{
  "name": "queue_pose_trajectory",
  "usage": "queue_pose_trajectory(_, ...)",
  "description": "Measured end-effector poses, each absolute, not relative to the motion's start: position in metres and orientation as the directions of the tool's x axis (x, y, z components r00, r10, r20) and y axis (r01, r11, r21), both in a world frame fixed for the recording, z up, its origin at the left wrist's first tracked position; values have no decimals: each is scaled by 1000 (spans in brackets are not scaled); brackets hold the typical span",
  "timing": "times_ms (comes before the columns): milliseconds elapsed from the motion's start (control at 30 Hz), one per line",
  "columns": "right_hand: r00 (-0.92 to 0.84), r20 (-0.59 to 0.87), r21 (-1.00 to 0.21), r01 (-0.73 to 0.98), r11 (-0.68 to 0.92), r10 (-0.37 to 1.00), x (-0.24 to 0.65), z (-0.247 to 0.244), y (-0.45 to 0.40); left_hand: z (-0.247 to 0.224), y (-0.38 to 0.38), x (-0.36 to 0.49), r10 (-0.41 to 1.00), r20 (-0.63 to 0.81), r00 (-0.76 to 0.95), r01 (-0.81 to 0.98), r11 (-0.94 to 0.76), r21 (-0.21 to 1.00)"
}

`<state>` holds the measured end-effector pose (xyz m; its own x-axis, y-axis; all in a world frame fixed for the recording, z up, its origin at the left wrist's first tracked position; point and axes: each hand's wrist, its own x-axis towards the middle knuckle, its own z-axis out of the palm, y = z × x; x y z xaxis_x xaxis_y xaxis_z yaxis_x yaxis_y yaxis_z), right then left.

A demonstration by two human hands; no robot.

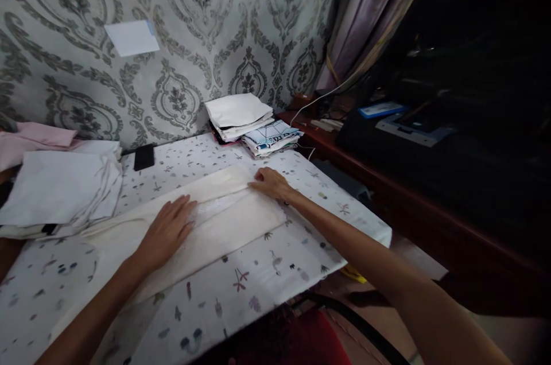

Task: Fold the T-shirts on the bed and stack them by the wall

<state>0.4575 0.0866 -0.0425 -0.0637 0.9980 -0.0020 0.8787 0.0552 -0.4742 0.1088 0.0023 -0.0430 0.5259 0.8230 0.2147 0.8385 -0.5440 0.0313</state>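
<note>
A long cream cloth (245, 218) lies across the patterned table, its two long edges turned inward so that a paler strip shows between them. My left hand (167, 233) rests flat on the cloth near its middle, with the fingers stretched out. At the cloth's far right end is my right hand (272, 183), its thumb and curled fingers closed on the edge of the fabric. The part of the cloth beneath both hands is hidden. Toward the left the cloth widens and lies looser.
Folded white cloths (55, 187) and a pink one (38, 140) lie at the left. A black phone (144, 157) is near the wall. Folded stacks, one white (239, 111) and one blue-printed (273, 136), stand at the back. A dark red wooden ledge (370, 173) borders the table's right.
</note>
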Motion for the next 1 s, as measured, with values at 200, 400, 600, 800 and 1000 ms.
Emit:
queue_pose_trajectory(200,-270,71,-368,888,277,960,461,-36,82,-49,12,111,887,167,431,892,-447,69)
queue_pose_trajectory(400,-327,121,-252,903,347,937,459,-33,87,-55,17,108,907,200,372,919,-390,62)
queue_pose_trajectory(600,-347,103,-134,924,359,932,458,-31,85,-64,14,108,878,265,398,898,-432,85)
queue_pose_trajectory(800,-373,38,-108,921,375,927,464,-26,84,-68,13,104,870,279,407,878,-456,143)
queue_pose_trajectory(1000,-360,205,-170,903,395,910,438,-25,81,-69,14,104,882,236,409,873,-453,179)
